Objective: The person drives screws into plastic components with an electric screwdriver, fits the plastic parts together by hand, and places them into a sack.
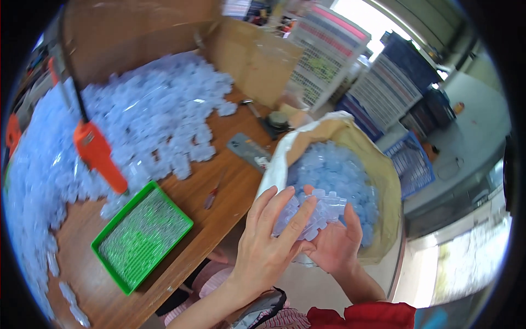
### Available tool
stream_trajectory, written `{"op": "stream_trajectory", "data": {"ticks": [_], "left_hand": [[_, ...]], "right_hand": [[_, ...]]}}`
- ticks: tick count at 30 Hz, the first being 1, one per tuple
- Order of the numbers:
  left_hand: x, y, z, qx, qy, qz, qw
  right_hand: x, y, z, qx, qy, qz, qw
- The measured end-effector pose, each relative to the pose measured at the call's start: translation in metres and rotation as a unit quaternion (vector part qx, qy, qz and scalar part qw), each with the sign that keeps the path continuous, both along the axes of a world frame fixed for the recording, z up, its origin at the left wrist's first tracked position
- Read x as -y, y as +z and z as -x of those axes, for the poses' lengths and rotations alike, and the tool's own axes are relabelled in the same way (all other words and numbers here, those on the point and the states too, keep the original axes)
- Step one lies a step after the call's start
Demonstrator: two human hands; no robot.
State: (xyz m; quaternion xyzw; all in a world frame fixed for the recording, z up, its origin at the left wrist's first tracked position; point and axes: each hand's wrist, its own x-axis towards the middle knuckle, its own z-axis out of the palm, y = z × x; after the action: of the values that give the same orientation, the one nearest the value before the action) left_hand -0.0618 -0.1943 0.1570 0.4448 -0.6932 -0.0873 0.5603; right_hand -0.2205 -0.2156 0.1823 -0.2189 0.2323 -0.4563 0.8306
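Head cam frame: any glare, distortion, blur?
Head view: bright area at lower right washed out; glints on the heap of translucent pieces on the table. Same head view: black fisheye corners, edges bending near the rim; crates at the back look soft.

From my remote seat, I see right of lower center the bare left hand [266, 244] and bare right hand [338, 244] cupping a cluster of translucent, pale-violet plastic pieces [319, 215] over a beige-lined white sack [385, 178] filled with similar ones. At left, I make out a large pile of clear bluish plastic pieces [159, 104] on a brown wooden table [200, 227]. At lower left sits a rectangular green plastic tray [187, 223] of thin silvery slivers; above it hangs an orange-handled tool [98, 154].
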Motion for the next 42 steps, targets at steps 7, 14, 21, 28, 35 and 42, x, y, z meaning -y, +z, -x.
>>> {"op": "stream_trajectory", "data": {"ticks": [7,14,21,28,35,42], "left_hand": [[0.042,-0.01,0.066,-0.063,-0.092,0.071,0.991],[0.067,-0.023,0.083,-0.108,-0.228,-0.035,0.967],[0.022,0.035,0.018,-0.245,-0.326,-0.183,0.895],[-0.05,0.119,-0.014,-0.269,-0.202,-0.099,0.936],[-0.081,0.115,-0.076,-0.064,-0.246,0.08,0.964],[-0.128,0.127,-0.1,-0.073,-0.032,-0.047,0.996]], "right_hand": [[0.016,-0.003,0.065,-0.045,-0.07,0.062,0.995],[0.035,-0.009,0.084,-0.268,-0.272,0.205,0.901],[0.05,0.006,0.096,-0.311,-0.485,0.272,0.771],[0.021,-0.013,0.041,-0.282,-0.258,0.593,0.709],[-0.03,-0.042,-0.1,-0.209,0.09,0.462,0.857],[-0.078,-0.053,-0.218,-0.098,0.22,0.503,0.83]]}}
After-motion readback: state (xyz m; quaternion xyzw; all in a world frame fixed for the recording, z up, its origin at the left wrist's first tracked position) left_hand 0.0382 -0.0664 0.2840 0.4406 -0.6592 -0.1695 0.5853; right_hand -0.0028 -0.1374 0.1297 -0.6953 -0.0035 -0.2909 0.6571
